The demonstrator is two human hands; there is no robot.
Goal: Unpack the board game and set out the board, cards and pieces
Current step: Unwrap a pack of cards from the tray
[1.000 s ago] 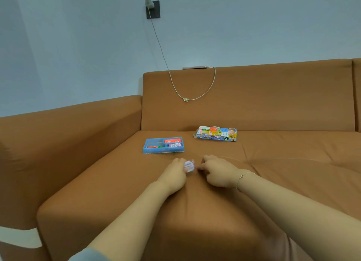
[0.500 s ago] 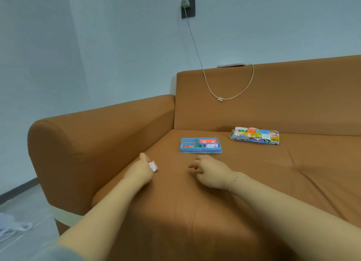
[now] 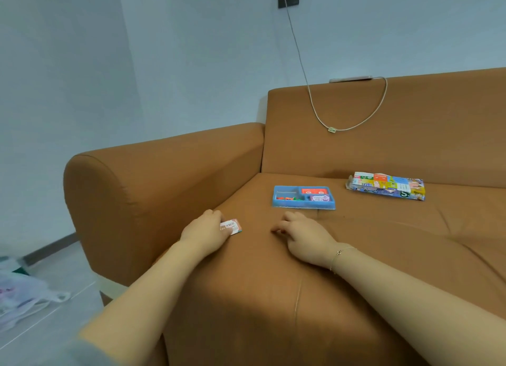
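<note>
Now left hand (image 3: 206, 233) holds card (image 3: 232, 227) on sofa (image 3: 273, 297).

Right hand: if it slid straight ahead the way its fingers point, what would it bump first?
Probably the blue tray, just beyond the right hand; depth is hard to judge.

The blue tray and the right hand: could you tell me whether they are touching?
Apart. The head view shows a strip of bare sofa cushion between the right hand and the near edge of the blue tray.
</note>
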